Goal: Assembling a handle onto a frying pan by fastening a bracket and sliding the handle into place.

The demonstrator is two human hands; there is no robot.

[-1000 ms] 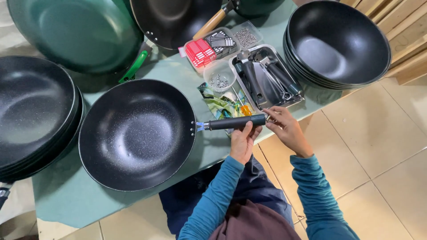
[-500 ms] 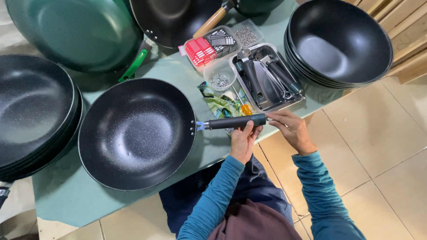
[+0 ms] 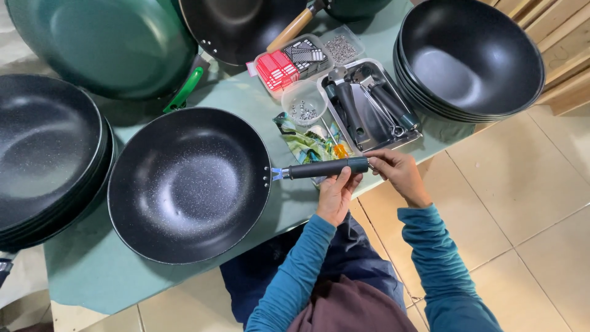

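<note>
At centre of green table point(image 3: 123, 283): black speckled wok point(image 3: 189, 184), rim up, black handle point(image 3: 329, 167) pointing to 3 o'clock past the table edge. Left hand point(image 3: 335, 195) under handle at 6 o'clock, fingers curled round its middle. Right hand point(image 3: 396, 173) at handle's far end, fingertips pinched on the tip. At 12 o'clock of handle: steel tray point(image 3: 413, 139) of loose handles and tools, clear cup point(image 3: 303, 101) of small fasteners, red box point(image 3: 276, 69). At 9 o'clock: stack of black woks point(image 3: 43, 154). At 1 o'clock: second stack of black woks point(image 3: 470, 58). At 11 o'clock: green wok point(image 3: 104, 43).
</note>
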